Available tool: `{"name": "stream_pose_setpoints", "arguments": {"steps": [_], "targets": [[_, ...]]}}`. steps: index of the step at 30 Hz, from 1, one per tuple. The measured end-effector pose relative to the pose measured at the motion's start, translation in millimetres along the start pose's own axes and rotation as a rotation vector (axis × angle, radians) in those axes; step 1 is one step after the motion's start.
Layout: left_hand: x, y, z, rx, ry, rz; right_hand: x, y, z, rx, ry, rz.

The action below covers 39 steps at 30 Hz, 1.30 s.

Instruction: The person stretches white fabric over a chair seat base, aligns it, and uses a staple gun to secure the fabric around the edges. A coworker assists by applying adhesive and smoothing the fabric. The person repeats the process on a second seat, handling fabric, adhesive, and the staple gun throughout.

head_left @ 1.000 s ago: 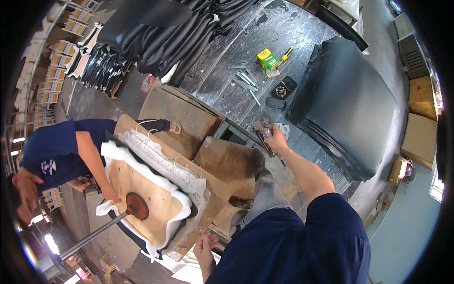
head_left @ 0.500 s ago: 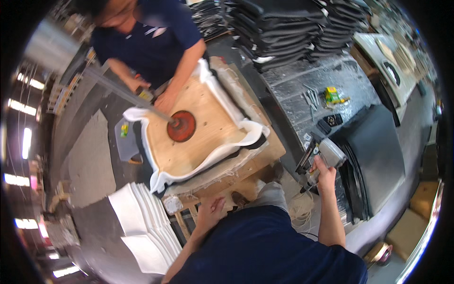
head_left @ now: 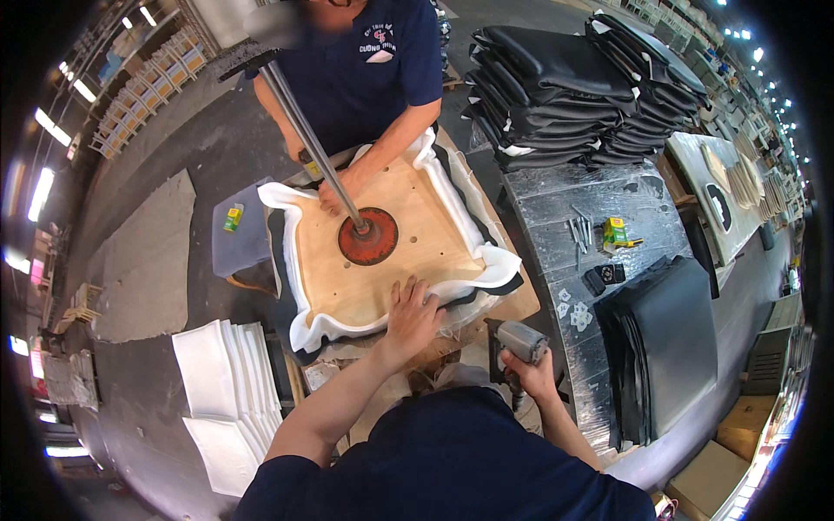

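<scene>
A square wooden seat panel [head_left: 334,282] lies before me, its edges wrapped in white padding [head_left: 473,282] with black cover material beneath. My left hand [head_left: 412,319] rests on the near edge, fingers spread over padding and wood. Beside the panel's near right corner, my right hand [head_left: 534,375] grips a grey staple gun [head_left: 521,342] by its handle. A red round press disc [head_left: 368,247] on a metal rod [head_left: 317,152] bears down on the panel's middle. Across from me, a co-worker's hand [head_left: 339,193] touches the far left edge; the other hand is beside a partly hidden tool.
To the right, a plastic-covered table [head_left: 556,195] carries stacked black covers [head_left: 552,87], flat black sheets [head_left: 673,339], loose metal rods [head_left: 580,230] and a yellow-green box [head_left: 615,233]. White pads [head_left: 213,369] are stacked at the left, near a clear plastic bin [head_left: 239,247].
My left hand has moved up and forward onto the panel's near edge. My right hand has brought the staple gun left, from over the table toward the panel. The view has shifted too.
</scene>
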<state>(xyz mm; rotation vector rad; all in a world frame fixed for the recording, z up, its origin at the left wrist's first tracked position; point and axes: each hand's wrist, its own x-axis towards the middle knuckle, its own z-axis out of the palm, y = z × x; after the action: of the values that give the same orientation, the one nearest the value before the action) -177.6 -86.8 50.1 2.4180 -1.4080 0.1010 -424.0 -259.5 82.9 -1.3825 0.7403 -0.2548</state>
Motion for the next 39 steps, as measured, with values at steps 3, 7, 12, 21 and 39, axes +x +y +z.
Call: {"name": "stream_pose_setpoints", "arguments": {"steps": [3,7,12,21,39], "targets": [[11.8,-9.6,7.8,-0.017,-0.012,0.011,24.4,6.0,12.4,-0.138,-0.060,0.048],[20.1,-13.1,7.2,-0.104,-0.075,0.019,44.8,17.0,26.3,-0.298,-0.025,-0.029],[26.9,-22.0,7.4,-0.160,-0.086,0.062,58.4,-2.2,46.0,-0.411,-0.024,0.071],[44.6,-26.9,14.1,-0.210,-0.018,0.115,71.6,-30.4,67.4,-0.389,0.030,0.128],[65.9,-27.1,30.5,-0.433,-0.023,-0.319,117.4,-68.3,47.1,-0.390,-0.206,0.194]]}}
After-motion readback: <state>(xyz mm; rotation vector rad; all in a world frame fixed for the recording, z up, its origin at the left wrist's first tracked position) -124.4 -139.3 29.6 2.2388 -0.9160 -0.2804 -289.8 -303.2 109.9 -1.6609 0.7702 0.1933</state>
